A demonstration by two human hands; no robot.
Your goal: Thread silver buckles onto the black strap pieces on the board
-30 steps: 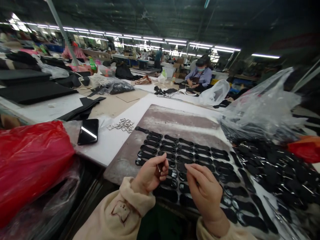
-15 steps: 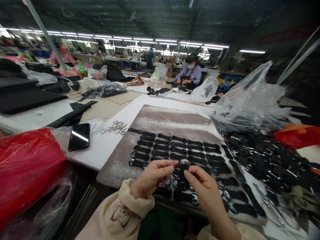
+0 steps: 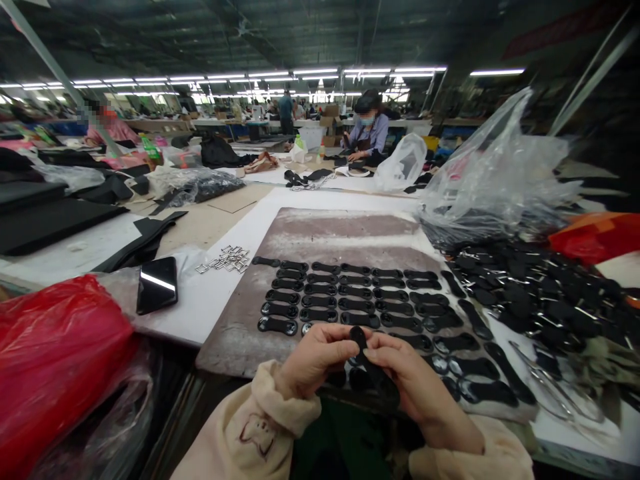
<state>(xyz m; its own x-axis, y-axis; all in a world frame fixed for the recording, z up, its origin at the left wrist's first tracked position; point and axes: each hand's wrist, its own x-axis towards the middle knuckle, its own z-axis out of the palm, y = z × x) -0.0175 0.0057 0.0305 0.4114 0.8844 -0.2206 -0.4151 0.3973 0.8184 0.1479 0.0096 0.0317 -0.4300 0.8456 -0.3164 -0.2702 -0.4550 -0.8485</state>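
Note:
Both hands meet over the near side of a brown board, pinching one black strap piece (image 3: 371,363) with rounded ends. My left hand (image 3: 320,353) is closed on its upper end, thumb and fingertips pressed to it. My right hand (image 3: 407,373) grips the same piece from the other side, and its lower end hangs under that hand. Rows of similar black strap pieces (image 3: 320,301) lie on the board (image 3: 235,333), several with shiny wet-looking ends. To the left of the rows lies a small heap of metal rectangular rings (image 3: 227,260).
A phone (image 3: 157,285) and a red plastic bag (image 3: 65,367) are at the left. On the right lie a pile of black pieces with metal rings (image 3: 520,293), scissors (image 3: 545,387) and a clear plastic bag (image 3: 490,167). A co-worker (image 3: 370,127) sits across the table.
My left hand has moved right and closed on the strap piece's upper end. The piece has tilted from upright, its lower end swinging right under my right hand. The view has shifted slightly.

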